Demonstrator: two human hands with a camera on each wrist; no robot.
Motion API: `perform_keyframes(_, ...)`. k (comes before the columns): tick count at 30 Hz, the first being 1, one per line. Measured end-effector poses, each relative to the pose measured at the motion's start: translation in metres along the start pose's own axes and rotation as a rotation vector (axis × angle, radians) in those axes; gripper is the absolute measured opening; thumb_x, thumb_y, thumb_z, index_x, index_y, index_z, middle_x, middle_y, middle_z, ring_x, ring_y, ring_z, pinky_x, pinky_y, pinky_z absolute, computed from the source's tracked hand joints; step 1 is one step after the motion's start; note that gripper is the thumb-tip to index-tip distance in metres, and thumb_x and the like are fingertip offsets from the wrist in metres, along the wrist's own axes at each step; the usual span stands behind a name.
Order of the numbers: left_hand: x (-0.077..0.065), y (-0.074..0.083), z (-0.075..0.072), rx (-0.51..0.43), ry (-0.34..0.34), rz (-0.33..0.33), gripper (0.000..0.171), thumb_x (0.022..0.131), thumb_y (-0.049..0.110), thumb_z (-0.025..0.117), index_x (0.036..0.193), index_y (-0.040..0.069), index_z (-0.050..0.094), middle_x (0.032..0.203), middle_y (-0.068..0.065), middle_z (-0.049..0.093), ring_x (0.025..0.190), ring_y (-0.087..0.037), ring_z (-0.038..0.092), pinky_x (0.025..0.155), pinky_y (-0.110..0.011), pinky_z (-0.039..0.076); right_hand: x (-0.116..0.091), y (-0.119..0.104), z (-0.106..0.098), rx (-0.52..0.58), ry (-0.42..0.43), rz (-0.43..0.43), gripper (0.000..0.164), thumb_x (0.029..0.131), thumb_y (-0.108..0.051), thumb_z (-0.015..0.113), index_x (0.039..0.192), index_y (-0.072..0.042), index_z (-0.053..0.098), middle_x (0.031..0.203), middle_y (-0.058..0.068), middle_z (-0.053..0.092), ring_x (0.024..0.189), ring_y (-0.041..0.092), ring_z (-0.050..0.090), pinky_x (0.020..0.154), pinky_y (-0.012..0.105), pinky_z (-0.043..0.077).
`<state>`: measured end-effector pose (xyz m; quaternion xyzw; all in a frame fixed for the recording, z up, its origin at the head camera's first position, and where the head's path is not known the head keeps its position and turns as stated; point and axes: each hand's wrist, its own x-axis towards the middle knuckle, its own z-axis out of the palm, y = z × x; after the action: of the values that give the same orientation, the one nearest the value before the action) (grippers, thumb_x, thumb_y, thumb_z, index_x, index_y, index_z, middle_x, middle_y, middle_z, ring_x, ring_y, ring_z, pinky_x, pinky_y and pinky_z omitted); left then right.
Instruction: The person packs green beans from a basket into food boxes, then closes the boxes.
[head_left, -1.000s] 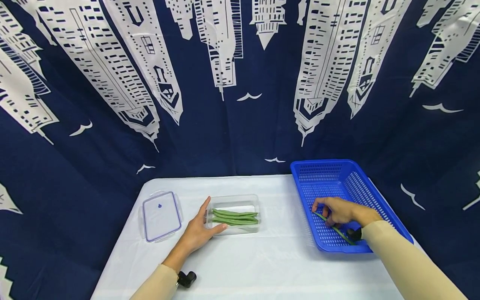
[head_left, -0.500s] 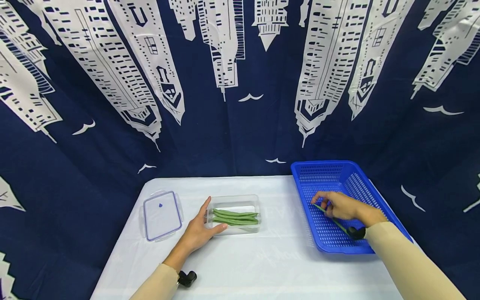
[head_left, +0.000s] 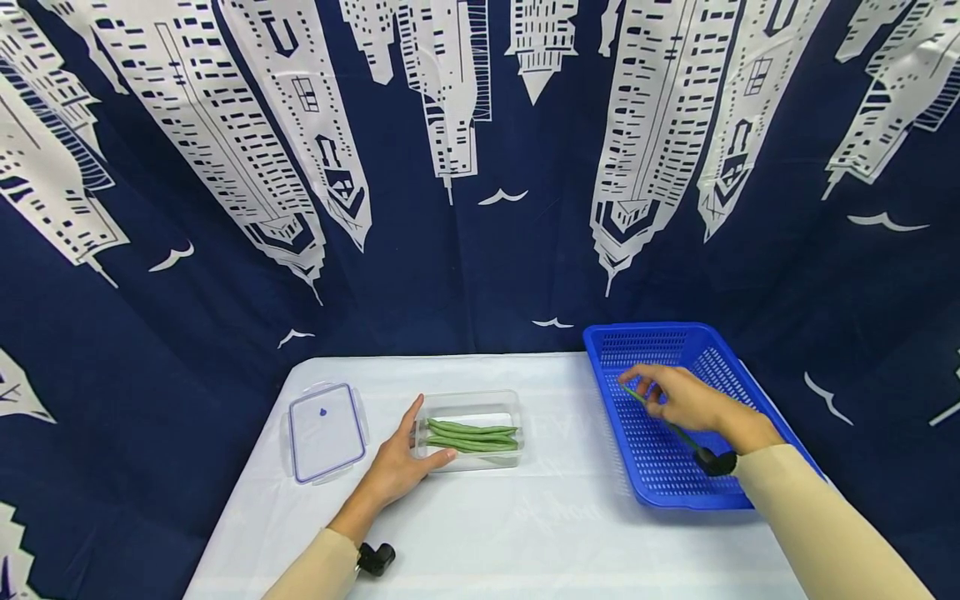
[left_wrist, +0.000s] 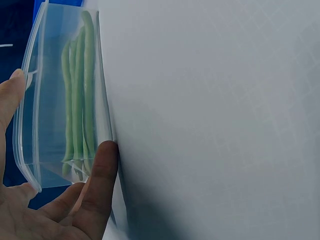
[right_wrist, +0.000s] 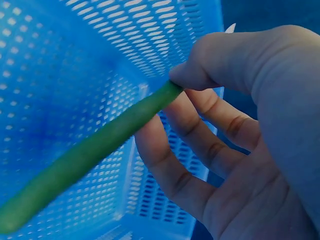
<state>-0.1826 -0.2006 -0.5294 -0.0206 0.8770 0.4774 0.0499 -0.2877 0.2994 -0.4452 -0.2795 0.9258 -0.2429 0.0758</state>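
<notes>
My right hand (head_left: 682, 398) pinches one end of a green bean (right_wrist: 90, 152) between thumb and fingers, over the blue basket (head_left: 633, 467). The bean slants down toward the wrist in the head view. On the table to the left, a clear rectangular food container (head_left: 465, 400) holds several green beans (head_left: 471, 438) lying lengthwise side by side. With thumb on the near side and fingers at the far side, my left hand (head_left: 401, 458) holds the container's left end. In the left wrist view the container (left_wrist: 50, 100) and its beans (left_wrist: 80, 95) appear close to those fingers.
Left of the container lies a clear lid (head_left: 326, 433) with a blue-purple seal. The white-covered table (head_left: 525, 542) ends at a dark blue curtain (head_left: 465, 275) printed with white buildings. Dark wrist cameras (head_left: 377, 558) sit on both wrists.
My right hand has risen slightly toward the basket's far side, lifting the green bean with it. The left hand and the container stay where they were.
</notes>
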Motion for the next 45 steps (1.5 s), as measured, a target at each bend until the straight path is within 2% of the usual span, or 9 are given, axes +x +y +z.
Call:
perform_keyframes(4, 0.000, 0.000, 0.000, 0.002, -0.001, 0.002, 0.121, 0.096, 0.053, 0.097, 0.188, 0.041, 0.019, 0.184, -0.031, 0.042, 0.165, -0.057, 0.050, 0.130, -0.076, 0.047, 0.004, -0.013, -0.002, -0.038, 0.035, -0.033, 0.054, 0.098, 0.009, 0.078, 0.149, -0.008, 0.074, 0.121, 0.013, 0.081, 0.106, 0.023, 0.076, 0.089, 0.048, 0.069)
perform_keyframes(6, 0.000, 0.000, 0.000, -0.003, -0.002, 0.002, 0.121, 0.096, 0.052, 0.097, 0.188, 0.040, 0.019, 0.184, -0.032, 0.042, 0.165, -0.057, 0.051, 0.130, -0.076, 0.047, 0.007, -0.021, -0.003, -0.049, 0.038, -0.033, 0.054, 0.099, 0.008, 0.078, 0.150, -0.009, 0.074, 0.123, 0.011, 0.081, 0.109, 0.024, 0.077, 0.091, 0.051, 0.069)
perform_keyframes(11, 0.000, 0.001, 0.001, -0.005, -0.002, -0.002, 0.121, 0.096, 0.051, 0.097, 0.188, 0.040, 0.020, 0.184, -0.032, 0.043, 0.164, -0.057, 0.051, 0.129, -0.076, 0.047, 0.013, -0.040, -0.005, -0.071, 0.042, -0.049, 0.052, 0.101, 0.005, 0.076, 0.150, -0.012, 0.075, 0.125, 0.008, 0.081, 0.112, 0.024, 0.077, 0.095, 0.051, 0.070)
perform_keyframes(16, 0.000, 0.001, 0.002, -0.002, -0.003, -0.002, 0.121, 0.096, 0.052, 0.097, 0.188, 0.040, 0.019, 0.183, -0.032, 0.043, 0.164, -0.057, 0.052, 0.128, -0.077, 0.048, 0.023, -0.058, -0.001, -0.068, 0.053, -0.116, 0.044, 0.102, 0.006, 0.075, 0.145, -0.006, 0.077, 0.120, 0.006, 0.082, 0.110, 0.022, 0.077, 0.093, 0.048, 0.069)
perform_keyframes(23, 0.001, 0.001, 0.002, -0.012, -0.001, 0.005, 0.121, 0.095, 0.051, 0.098, 0.188, 0.040, 0.020, 0.183, -0.033, 0.043, 0.164, -0.058, 0.051, 0.129, -0.076, 0.047, 0.047, -0.084, 0.015, -0.067, 0.025, -0.214, 0.033, 0.103, 0.007, 0.072, 0.133, -0.003, 0.082, 0.117, 0.004, 0.083, 0.102, 0.014, 0.075, 0.085, 0.032, 0.067)
perform_keyframes(31, 0.002, 0.000, 0.001, -0.009, 0.003, 0.019, 0.122, 0.095, 0.051, 0.098, 0.188, 0.039, 0.020, 0.182, -0.033, 0.044, 0.165, -0.058, 0.051, 0.131, -0.076, 0.046, 0.082, -0.118, 0.038, -0.060, -0.034, -0.382, 0.035, 0.105, 0.008, 0.072, 0.133, -0.006, 0.085, 0.114, 0.007, 0.084, 0.098, 0.012, 0.078, 0.085, 0.026, 0.069)
perform_keyframes(36, 0.002, 0.000, 0.001, -0.007, 0.004, 0.010, 0.122, 0.095, 0.051, 0.098, 0.188, 0.038, 0.020, 0.182, -0.033, 0.045, 0.163, -0.057, 0.053, 0.129, -0.075, 0.048, 0.101, -0.143, 0.051, -0.077, -0.090, -0.412, 0.036, 0.105, 0.006, 0.072, 0.135, -0.007, 0.085, 0.115, 0.005, 0.084, 0.105, 0.014, 0.080, 0.092, 0.030, 0.070)
perform_keyframes(42, 0.001, 0.001, 0.000, -0.009, 0.007, -0.002, 0.120, 0.096, 0.050, 0.097, 0.188, 0.038, 0.021, 0.181, -0.032, 0.047, 0.161, -0.056, 0.056, 0.127, -0.075, 0.050, 0.123, -0.165, 0.069, -0.040, -0.139, -0.422, 0.031, 0.108, 0.003, 0.071, 0.135, -0.005, 0.084, 0.123, 0.006, 0.086, 0.110, 0.015, 0.081, 0.095, 0.030, 0.069)
perform_keyframes(45, 0.000, 0.000, 0.000, -0.010, 0.005, -0.001, 0.120, 0.097, 0.049, 0.097, 0.188, 0.036, 0.020, 0.181, -0.032, 0.047, 0.161, -0.056, 0.056, 0.126, -0.075, 0.051, 0.132, -0.172, 0.080, -0.025, -0.161, -0.437, 0.029, 0.109, 0.002, 0.071, 0.135, -0.004, 0.084, 0.126, 0.007, 0.086, 0.109, 0.014, 0.081, 0.098, 0.036, 0.070)
